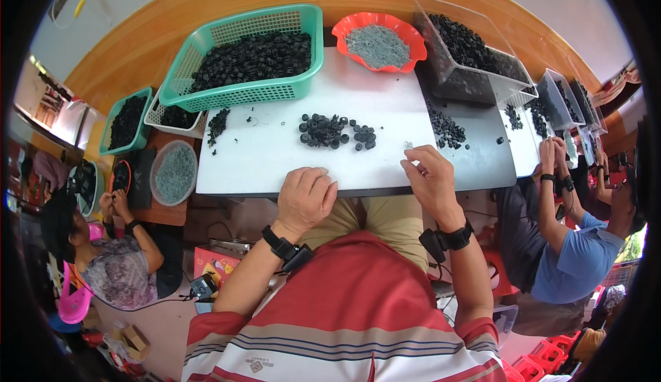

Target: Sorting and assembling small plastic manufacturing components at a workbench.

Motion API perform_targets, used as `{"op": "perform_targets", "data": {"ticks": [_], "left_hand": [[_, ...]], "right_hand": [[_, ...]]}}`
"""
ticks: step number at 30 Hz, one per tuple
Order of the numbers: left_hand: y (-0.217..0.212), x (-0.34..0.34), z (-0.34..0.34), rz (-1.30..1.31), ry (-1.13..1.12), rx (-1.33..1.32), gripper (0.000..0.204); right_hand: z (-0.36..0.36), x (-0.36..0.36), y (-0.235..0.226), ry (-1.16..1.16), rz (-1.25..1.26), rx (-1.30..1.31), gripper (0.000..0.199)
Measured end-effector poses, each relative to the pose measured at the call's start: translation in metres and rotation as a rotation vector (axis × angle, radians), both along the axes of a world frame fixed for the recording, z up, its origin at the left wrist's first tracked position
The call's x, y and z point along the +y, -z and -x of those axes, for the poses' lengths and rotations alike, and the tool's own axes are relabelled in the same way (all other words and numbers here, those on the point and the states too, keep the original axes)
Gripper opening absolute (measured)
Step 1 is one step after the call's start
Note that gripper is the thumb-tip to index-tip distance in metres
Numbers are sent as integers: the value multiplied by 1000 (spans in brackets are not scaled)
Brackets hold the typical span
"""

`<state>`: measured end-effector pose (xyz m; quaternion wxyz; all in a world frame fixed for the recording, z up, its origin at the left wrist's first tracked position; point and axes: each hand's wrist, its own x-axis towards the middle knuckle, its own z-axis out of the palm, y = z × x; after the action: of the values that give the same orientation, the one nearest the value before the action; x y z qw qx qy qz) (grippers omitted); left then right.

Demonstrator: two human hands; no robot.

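Observation:
My left hand (306,199) rests at the front edge of the white work board (261,165), its fingers curled in; whatever may lie inside them is hidden. My right hand (434,179) is at the board's right front corner. A small gap shows between its thumb and index finger, with nothing visible in it. Just beyond those fingertips lie a few tiny pale, clear pieces (408,146). Farther in, a pile of small round black parts (322,131) sits mid-board, beside a smaller black cluster (364,135). Neither hand touches these piles.
A green basket (241,96) of black parts stands at the back left. Behind the board are a red scalloped bowl (389,66) of pale small pieces and a clear bin (475,72). Loose black parts (446,130) lie right. Co-workers sit left (124,265) and right (575,244).

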<state>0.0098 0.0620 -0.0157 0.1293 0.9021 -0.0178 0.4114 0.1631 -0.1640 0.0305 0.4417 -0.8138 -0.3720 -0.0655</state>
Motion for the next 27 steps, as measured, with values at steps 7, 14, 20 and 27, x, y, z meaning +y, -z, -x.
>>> {"op": "perform_targets", "data": {"ticks": [7,14,20,27], "left_hand": [[1,-1,-2,-15,-13,16,15],[0,-3,-2,-12,-25,29,16],[-3,-4,-2,-8,-24,51,16],[0,-5,-2,0,-45,67,16]], "right_hand": [[-2,-8,7,2,-24,1,18],[-6,-4,1,-28,-33,-3,17],[-4,20,-1,-128,182,-150,20],[-5,44,-5,-132,384,-244,26]]}}
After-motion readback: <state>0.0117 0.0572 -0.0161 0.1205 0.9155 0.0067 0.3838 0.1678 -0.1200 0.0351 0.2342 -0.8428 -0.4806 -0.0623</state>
